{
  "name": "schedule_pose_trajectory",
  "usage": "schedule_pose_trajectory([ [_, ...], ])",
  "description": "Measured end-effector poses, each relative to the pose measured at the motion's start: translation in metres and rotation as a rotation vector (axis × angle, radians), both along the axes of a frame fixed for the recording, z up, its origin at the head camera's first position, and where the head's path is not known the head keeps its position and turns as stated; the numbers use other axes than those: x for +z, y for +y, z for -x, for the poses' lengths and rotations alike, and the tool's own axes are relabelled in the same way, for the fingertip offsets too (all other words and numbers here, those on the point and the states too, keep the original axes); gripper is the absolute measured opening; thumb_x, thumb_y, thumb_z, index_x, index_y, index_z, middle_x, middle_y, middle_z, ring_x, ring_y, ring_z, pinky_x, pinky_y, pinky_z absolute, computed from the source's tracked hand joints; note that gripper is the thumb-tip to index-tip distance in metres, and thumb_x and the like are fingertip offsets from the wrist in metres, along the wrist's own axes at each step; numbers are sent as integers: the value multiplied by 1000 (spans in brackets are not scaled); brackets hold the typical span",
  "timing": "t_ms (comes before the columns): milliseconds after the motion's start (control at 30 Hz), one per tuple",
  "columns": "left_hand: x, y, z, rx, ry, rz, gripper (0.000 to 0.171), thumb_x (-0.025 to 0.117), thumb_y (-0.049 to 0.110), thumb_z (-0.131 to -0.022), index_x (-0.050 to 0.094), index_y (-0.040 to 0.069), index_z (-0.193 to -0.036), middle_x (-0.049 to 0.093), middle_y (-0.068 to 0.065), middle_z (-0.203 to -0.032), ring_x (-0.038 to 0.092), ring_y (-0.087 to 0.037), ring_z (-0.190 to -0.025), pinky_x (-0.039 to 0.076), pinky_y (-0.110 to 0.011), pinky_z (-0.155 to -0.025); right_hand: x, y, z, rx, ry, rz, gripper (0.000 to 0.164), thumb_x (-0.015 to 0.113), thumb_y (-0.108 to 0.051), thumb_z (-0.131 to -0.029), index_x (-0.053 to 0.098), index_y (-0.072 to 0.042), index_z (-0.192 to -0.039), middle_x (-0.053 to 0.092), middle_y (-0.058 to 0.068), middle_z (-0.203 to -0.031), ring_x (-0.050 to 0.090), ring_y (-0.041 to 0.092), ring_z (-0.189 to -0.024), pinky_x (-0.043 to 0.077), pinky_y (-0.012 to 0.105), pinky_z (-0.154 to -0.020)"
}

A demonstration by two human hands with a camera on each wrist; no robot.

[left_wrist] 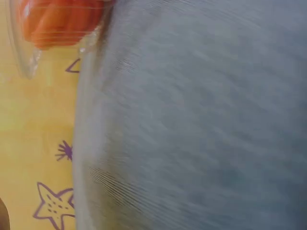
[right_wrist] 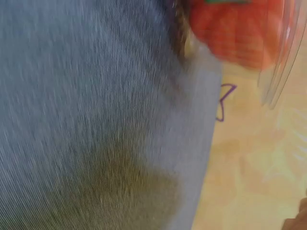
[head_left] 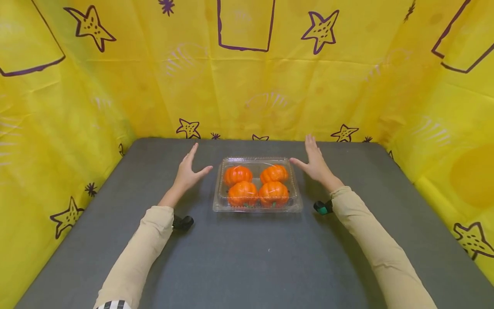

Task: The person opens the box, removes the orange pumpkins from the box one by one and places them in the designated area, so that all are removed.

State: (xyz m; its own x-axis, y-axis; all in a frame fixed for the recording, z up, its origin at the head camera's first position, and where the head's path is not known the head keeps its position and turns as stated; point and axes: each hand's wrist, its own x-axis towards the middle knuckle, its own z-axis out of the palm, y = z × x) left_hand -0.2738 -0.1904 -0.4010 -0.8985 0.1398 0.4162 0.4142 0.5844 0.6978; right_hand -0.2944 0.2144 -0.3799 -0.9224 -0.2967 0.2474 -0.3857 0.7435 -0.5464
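A clear plastic clamshell box (head_left: 257,206) sits closed on the dark grey table, with several small orange pumpkins (head_left: 243,194) inside it. My left hand (head_left: 188,172) is held to the left of the box, fingers straight and thumb spread toward it, apart from it. On the other side my right hand (head_left: 317,164) has its fingers straight and its thumb pointing at the box's upper right corner; whether the thumb touches there I cannot tell. Part of a pumpkin (left_wrist: 60,21) behind clear plastic shows in the left wrist view, and another pumpkin (right_wrist: 240,33) in the right wrist view.
The grey table (head_left: 247,266) reaches back to a yellow cloth (head_left: 247,77) with purple star drawings, which hangs at the back and both sides. Black straps (head_left: 183,223) are on both wrists.
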Motion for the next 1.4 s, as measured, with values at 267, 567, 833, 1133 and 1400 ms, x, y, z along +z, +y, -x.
schedule_pose_trajectory([
  [267,-11,-2,-22,-161,76,-130,64,66,15,-80,36,-1,-134,37,-16,-136,33,-30,-124,24,-41,-102,-4,-1,-29,144,-52,179,65,56,-30,-89,26,-3,-140,21,16,-144,16,27,-132,12,49,-103],
  [567,-2,11,-59,-327,102,-229,62,62,-5,-76,33,-15,-129,34,-30,-132,30,-40,-123,22,-26,-102,-9,-1,-58,207,12,350,55,58,-7,-87,34,3,-135,31,21,-138,28,35,-126,22,50,-100],
  [833,-9,15,-68,-383,18,-113,73,69,5,-75,27,-14,-132,29,-31,-135,26,-41,-124,21,-46,-101,-8,-4,-82,248,-73,381,76,67,-15,-81,21,9,-137,13,28,-141,8,42,-129,9,59,-99],
  [1133,-11,23,-75,-440,0,-67,100,71,44,-72,18,-14,-135,19,-30,-139,20,-40,-127,16,-41,-104,-20,-7,-89,369,-108,431,96,69,-39,-75,16,13,-135,9,34,-139,6,47,-127,7,63,-97],
  [1400,-11,35,-83,-399,-77,-31,97,78,10,-66,16,-10,-137,17,-27,-141,21,-39,-127,19,-52,-100,-25,-11,-97,413,-50,426,97,78,-5,-65,14,16,-134,8,34,-139,6,47,-127,9,20,-102],
])
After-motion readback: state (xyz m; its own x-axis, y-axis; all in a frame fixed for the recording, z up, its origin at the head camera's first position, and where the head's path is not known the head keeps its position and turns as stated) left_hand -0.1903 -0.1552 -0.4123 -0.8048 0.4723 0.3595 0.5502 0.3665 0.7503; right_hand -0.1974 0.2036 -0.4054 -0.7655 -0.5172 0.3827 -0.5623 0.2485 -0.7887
